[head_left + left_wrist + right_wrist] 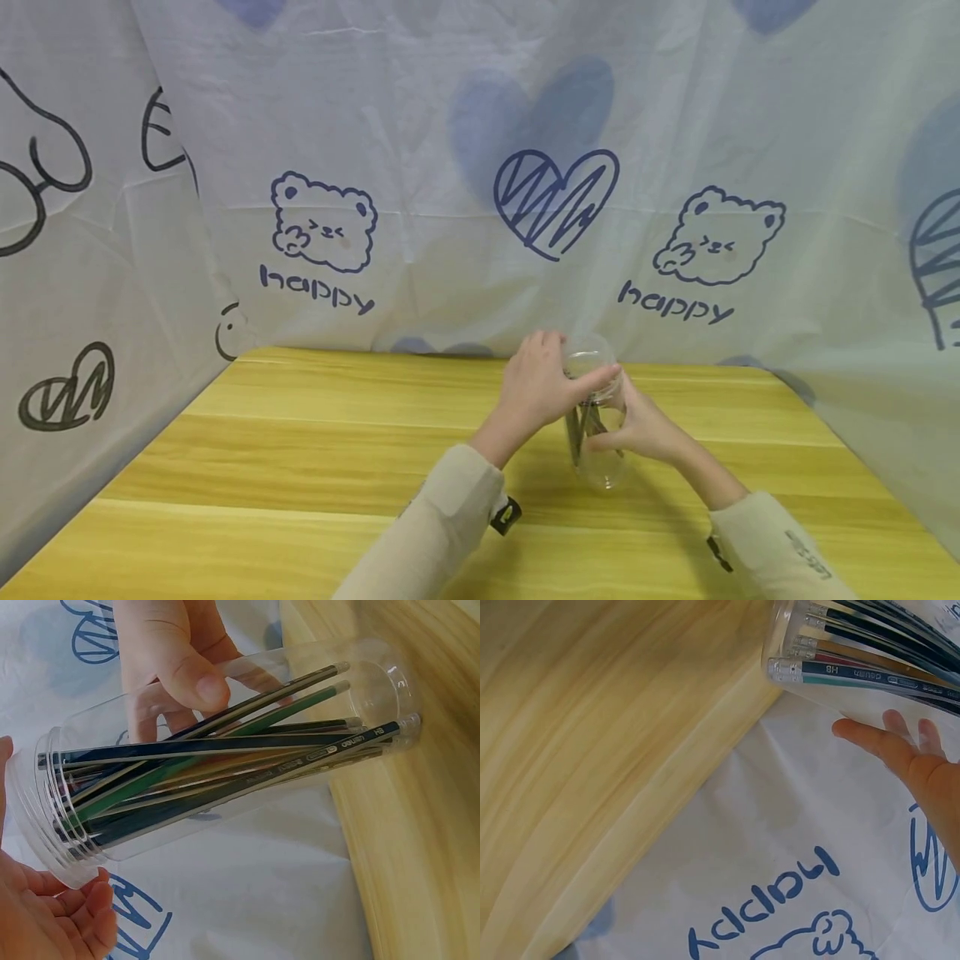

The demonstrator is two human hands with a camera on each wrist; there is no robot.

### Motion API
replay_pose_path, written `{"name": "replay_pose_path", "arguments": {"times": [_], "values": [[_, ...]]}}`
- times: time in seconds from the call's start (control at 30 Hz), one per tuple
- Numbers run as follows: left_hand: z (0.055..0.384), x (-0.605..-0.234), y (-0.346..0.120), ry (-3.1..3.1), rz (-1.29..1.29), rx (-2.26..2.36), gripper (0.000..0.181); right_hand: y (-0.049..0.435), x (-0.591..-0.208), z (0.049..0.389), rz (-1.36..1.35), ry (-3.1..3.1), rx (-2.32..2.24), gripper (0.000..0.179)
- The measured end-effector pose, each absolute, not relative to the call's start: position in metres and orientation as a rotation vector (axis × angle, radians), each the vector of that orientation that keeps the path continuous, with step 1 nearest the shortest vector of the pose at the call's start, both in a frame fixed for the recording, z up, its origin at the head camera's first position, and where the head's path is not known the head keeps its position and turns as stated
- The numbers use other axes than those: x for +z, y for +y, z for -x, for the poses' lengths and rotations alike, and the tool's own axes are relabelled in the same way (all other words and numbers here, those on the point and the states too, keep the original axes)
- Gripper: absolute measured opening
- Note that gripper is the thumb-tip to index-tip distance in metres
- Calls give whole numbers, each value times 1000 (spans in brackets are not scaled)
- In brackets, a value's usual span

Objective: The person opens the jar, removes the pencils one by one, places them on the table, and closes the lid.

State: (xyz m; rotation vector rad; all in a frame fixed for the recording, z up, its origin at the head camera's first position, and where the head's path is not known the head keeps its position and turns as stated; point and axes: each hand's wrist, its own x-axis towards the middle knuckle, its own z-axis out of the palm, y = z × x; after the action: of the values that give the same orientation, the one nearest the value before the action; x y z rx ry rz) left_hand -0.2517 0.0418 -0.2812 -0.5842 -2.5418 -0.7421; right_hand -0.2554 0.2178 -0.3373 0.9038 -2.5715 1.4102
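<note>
A clear plastic jar (606, 473) stands tilted above the table, with several pencils (247, 769) inside it, mostly dark and one green. Around the jar's top, at its clear screw lid (45, 825), my left hand (534, 382) has its thumb and fingers curled. My right hand (647, 423) grips the jar's body from the right, its thumb across the near side. The right wrist view shows the pencils' capped ends near the jar's base (778, 645), with right-hand fingers (889, 746) against the wall. Part of each hand is hidden behind the jar.
The jar is over the far part of a yellow wood-grain table (300, 450). Behind the table hangs a white cloth (435, 217) printed with hearts and bears, and it continues along both sides. Light sleeves (442, 525) with dark wrist straps cover the forearms.
</note>
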Motion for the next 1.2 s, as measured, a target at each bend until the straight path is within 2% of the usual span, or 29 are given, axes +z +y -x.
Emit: {"name": "replay_pose_path", "arguments": {"times": [0.13,0.47,0.73,0.93,1.2], "values": [[252,-282,43,-2510,590,-807,75,221,-339,256,-874,-2574,1436,111],[254,-284,43,-2473,631,-944,80,235,-342,254,-748,-2590,1583,88],[256,-286,41,-2411,669,-1042,83,244,-348,254,-789,-2519,1644,90],[260,-292,39,-2363,736,-1186,78,248,-350,253,-818,-2512,1616,93],[267,-301,37,-2406,757,-1152,64,250,-349,254,-819,-2533,1578,82]]}}
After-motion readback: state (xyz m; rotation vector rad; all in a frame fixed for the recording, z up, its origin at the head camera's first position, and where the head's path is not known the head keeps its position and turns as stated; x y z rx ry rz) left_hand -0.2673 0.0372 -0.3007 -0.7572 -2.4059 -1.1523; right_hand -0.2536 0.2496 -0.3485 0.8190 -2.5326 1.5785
